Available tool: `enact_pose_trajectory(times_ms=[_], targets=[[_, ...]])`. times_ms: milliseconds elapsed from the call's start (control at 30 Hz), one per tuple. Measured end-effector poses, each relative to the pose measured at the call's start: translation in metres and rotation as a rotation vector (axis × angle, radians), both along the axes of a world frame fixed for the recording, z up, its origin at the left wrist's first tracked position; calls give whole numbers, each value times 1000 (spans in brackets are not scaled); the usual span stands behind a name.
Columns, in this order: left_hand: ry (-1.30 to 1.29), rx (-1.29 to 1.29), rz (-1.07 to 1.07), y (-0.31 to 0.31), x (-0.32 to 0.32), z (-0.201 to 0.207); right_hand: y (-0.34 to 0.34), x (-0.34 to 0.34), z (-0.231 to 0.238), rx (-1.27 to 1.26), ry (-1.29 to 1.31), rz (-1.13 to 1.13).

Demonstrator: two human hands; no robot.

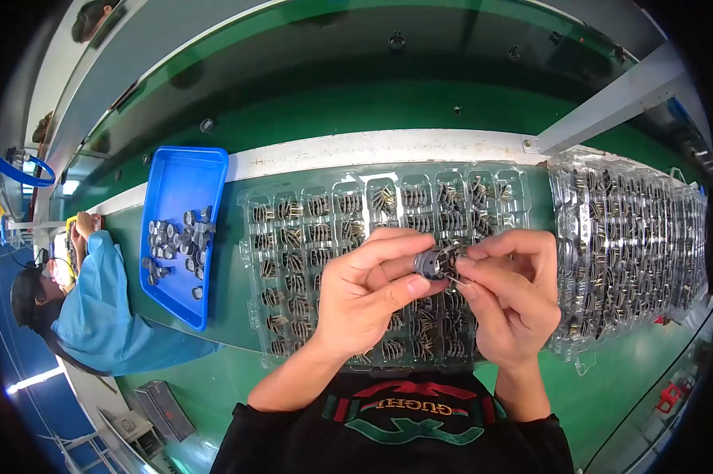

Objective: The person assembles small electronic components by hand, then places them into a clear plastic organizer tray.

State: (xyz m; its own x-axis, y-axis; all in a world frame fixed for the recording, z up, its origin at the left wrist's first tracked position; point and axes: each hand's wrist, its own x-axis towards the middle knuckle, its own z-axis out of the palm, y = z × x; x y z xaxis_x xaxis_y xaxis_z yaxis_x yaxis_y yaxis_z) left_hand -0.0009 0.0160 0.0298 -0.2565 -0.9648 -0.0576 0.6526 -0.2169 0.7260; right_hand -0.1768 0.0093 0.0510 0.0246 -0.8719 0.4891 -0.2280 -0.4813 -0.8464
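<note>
Head view: clear tray [255, 237] holds coils; blue bin [184, 175] holds cylinders.

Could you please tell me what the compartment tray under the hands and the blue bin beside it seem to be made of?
The compartment tray looks like thin clear plastic: glossy, see-through, with glare on its ridges. The blue bin seems to be rigid opaque plastic with a smooth, even, slightly shiny surface and moulded rim.

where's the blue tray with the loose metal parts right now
In the head view the blue tray lies on the green bench to the person's left, beside the clear compartment tray, left of the left hand, with a co-worker in a blue top on its far side.
</note>
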Motion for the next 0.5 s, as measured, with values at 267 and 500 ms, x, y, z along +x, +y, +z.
enact_pose_trajectory(times_ms=[267,500], targets=[[-128,-141,32,-3,5,-6,-2,2,6,-118,197,21],[-208,-145,-85,-2,9,5,-5,0,16,-119,291,94]])
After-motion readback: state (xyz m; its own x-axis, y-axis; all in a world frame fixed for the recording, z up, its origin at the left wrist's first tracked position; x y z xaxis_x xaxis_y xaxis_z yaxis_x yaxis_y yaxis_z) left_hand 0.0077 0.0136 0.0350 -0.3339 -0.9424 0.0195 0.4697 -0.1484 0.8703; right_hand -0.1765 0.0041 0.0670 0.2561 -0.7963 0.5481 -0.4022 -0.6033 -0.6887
